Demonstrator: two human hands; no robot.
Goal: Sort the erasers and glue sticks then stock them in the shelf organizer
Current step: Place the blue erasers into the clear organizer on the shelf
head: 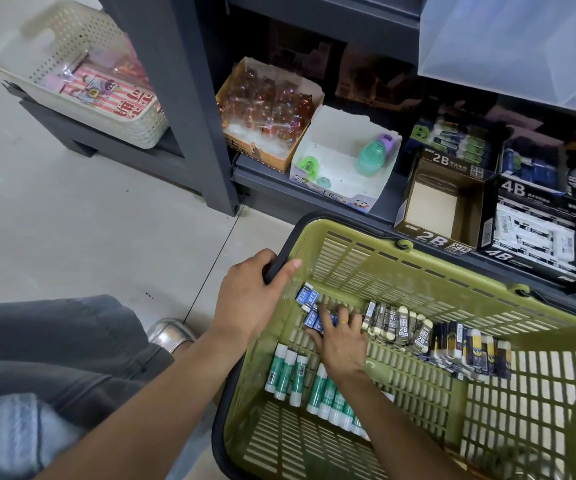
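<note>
A green shopping basket (pixel 401 271) sits on the floor by the shelf. Inside lie several green-and-white glue sticks (pixel 290 372) at the near left, blue erasers (pixel 307 297) at the far left, a row of dark 2B erasers (pixel 401 327) in the middle, and navy-and-yellow erasers (pixel 477 351) to the right. My left hand (pixel 248 296) grips the basket's dark rim at its left corner. My right hand (pixel 342 337) reaches into the basket, fingers curled over the blue erasers. On the shelf an empty 2B box (pixel 435 206) stands beside a filled 4B box (pixel 532 230).
The lowest shelf also holds a white box with green sharpeners (pixel 345 161), an orange box of small figures (pixel 266 112) and eraser packs (pixel 459 140) behind. A white perforated basket (pixel 82 74) sits far left. A translucent bin (pixel 515 43) hangs upper right. My knee (pixel 54 348) is at left.
</note>
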